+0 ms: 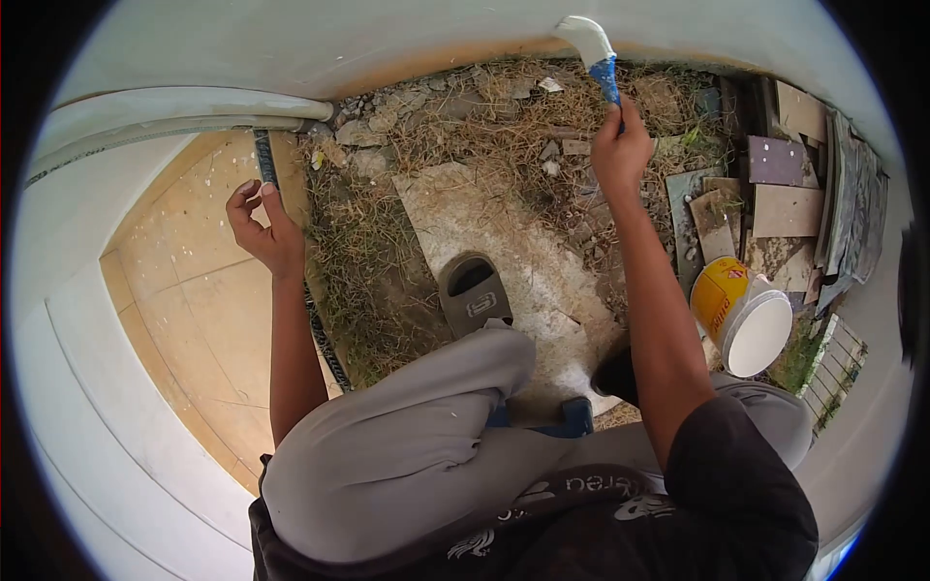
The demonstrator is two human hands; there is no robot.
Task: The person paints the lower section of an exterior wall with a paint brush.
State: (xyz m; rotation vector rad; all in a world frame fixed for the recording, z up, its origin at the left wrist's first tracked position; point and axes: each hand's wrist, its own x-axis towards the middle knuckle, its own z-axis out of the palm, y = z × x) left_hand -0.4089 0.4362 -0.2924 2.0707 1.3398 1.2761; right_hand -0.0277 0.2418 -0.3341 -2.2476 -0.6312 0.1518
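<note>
My right hand [621, 150] is closed round the blue handle of a paintbrush [602, 70], whose bristles are coated in white and touch or nearly touch the lower part of the pale wall [436, 34]. Over the edge of the tiled floor [194, 281], my left hand [263, 225] is raised with its fingers loosely curled and apart, holding nothing. A yellow and white bucket [722, 300] with a white surface at its top stands to the right of my right forearm.
Dry grass and rubble [465, 116] lie along the wall's foot. Stacked tiles and boards [790, 189] stand at the right, above a metal grate [835, 363]. White pipes [184, 105] run at the upper left. My sandalled foot [475, 290] rests on a concrete slab [542, 261].
</note>
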